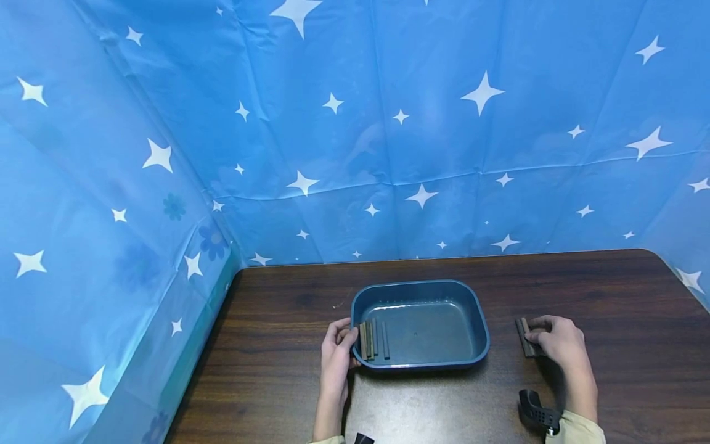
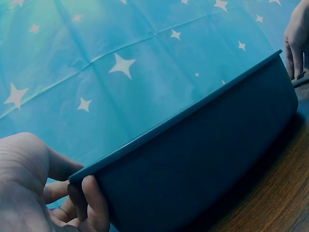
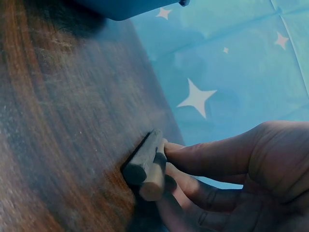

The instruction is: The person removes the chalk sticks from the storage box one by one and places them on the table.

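A dark blue rectangular basin (image 1: 432, 330) with rounded corners rests on the table, and my left hand (image 1: 333, 357) grips its left rim. In the left wrist view the thumb lies over the rim (image 2: 145, 135) with fingers curled beneath it. Several short, thin sticks (image 1: 366, 341), brown and grey, lie side by side at the basin's left end. Right of the basin, my right hand (image 1: 564, 345) pinches a brown round stick (image 3: 152, 186) between thumb and fingers. A grey stick (image 3: 141, 159) lies against it. Another dark stick end behind them is partly hidden by the fingers.
The dark wood-grain table (image 1: 277, 364) extends around the basin. A blue curtain with white stars (image 1: 421, 123) hangs along its back and left edges. A black strap (image 1: 537, 412) is on the right wrist.
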The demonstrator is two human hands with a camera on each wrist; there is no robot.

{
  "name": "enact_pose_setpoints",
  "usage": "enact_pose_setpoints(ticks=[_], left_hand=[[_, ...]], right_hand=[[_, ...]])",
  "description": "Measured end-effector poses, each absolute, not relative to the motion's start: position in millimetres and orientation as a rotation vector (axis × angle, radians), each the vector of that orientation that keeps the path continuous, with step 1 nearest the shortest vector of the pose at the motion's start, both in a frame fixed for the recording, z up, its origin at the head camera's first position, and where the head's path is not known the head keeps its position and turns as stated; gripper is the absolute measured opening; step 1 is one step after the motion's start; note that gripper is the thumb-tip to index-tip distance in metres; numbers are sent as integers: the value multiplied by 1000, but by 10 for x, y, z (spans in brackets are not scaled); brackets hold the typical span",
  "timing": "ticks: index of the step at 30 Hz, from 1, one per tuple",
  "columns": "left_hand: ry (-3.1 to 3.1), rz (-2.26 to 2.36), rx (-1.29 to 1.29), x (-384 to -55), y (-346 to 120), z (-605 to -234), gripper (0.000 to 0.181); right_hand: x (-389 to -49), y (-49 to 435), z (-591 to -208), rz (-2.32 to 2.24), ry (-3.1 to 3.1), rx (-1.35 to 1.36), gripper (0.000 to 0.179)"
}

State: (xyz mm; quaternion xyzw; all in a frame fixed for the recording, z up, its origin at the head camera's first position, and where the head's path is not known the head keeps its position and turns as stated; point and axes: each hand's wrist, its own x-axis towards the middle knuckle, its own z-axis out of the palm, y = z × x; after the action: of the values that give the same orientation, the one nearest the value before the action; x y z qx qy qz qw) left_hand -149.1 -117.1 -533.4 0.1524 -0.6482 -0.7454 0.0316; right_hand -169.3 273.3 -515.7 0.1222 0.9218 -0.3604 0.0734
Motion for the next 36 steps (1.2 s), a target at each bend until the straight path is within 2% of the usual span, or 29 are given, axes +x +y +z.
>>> enact_pose_setpoints(ticks=[9,36], left_hand=[[-1977,-2294,442,-1501,-1178,-5369,34],[-1980,-2299,431,-1485,-1184,-5358,36]], right_hand=[[-1680,2711,-5152,-1119,2837,389,30],[-1690,2737,-5165,-1149,2846,389,31]])
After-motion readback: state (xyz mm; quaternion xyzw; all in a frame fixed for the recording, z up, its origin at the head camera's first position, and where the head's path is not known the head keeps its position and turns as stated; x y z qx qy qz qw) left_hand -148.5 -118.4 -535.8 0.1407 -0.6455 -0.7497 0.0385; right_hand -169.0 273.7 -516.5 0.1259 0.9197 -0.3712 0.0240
